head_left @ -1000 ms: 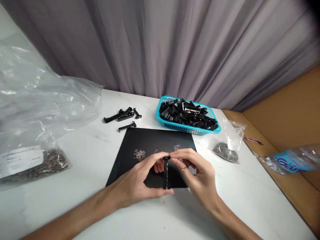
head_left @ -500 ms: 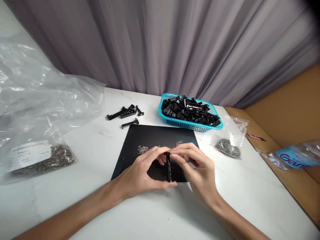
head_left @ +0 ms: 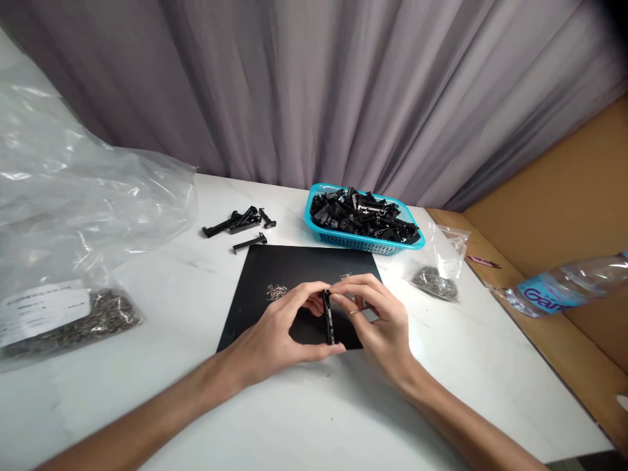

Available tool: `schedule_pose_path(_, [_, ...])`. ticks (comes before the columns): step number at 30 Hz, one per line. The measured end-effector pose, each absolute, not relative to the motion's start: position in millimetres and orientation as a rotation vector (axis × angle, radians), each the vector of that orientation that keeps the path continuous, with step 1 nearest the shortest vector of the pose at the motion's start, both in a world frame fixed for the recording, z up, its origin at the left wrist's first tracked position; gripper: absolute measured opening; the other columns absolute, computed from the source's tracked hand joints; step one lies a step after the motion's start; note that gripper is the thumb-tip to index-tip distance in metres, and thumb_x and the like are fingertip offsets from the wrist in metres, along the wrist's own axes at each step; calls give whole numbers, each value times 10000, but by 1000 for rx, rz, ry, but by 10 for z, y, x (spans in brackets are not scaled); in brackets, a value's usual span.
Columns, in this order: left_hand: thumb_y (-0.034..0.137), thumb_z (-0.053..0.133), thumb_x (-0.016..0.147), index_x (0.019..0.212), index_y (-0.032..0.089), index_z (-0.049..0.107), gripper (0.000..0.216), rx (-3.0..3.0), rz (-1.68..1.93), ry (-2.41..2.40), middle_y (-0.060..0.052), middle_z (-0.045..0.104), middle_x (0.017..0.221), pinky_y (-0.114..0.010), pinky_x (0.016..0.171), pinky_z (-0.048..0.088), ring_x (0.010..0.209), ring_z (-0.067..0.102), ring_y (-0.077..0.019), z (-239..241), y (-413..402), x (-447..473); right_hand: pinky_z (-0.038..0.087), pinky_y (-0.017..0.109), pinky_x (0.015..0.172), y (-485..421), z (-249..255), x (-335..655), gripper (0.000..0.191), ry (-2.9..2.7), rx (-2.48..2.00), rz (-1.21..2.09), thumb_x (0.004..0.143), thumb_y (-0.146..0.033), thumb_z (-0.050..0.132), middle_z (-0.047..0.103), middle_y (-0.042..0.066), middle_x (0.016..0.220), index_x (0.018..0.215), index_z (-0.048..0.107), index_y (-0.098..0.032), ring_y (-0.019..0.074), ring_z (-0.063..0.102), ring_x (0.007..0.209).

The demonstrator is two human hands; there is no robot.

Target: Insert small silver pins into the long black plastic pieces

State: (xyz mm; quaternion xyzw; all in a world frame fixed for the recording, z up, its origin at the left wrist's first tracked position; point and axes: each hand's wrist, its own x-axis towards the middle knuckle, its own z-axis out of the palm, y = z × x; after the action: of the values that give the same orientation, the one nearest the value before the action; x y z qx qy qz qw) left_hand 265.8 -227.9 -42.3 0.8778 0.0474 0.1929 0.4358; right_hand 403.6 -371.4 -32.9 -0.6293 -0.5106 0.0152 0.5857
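Note:
Between the thumb and fingers of my left hand (head_left: 282,330), a slim black plastic part (head_left: 328,320) is gripped by its two ends, its length pointing away from me. My right hand (head_left: 380,320) is pinched closed at the far end of that part, fingertips touching it. Whatever small piece those fingertips may hold is hidden. Both hands are over the near half of a black mat (head_left: 255,281). A heap of tiny metal pieces (head_left: 277,292) lies on the mat beyond my left hand, and another small heap (head_left: 346,277) shows behind my right fingers.
A blue basket (head_left: 366,245) full of black plastic parts stands behind the mat. Several loose black parts (head_left: 240,222) lie to its left. Clear bags with metal pieces rest at left (head_left: 110,314) and right (head_left: 434,282). A water bottle (head_left: 554,292) lies far right.
The view has shifted slightly, so most things sit a little further left. My hands keep the same hold, with the black part still between them.

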Motion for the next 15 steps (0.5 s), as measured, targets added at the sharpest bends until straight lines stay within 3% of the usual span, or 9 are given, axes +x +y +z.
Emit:
schedule_pose_path(6, [497, 832, 797, 1368, 265, 480, 710, 2201, 491, 101, -30, 654, 1134, -369, 941, 581, 1009, 667, -204, -426, -2276, 2663, 526, 311, 674, -3720, -322, 4031, 132, -1152, -1483, 67, 962, -159, 662, 716, 39, 972, 954, 756, -251, 201, 680, 925])
schedule_pose_path(15, [458, 849, 789, 1379, 269, 479, 722, 2241, 567, 40, -24, 650, 1089, -356, 923, 585, 965, 666, -195, -451, -2270, 2656, 515, 338, 707, -3700, -407, 3998, 213, -1385, -1486, -592, 922, -24, 671, 781, 61, 989, 1047, 727, -188, 193, 652, 833])
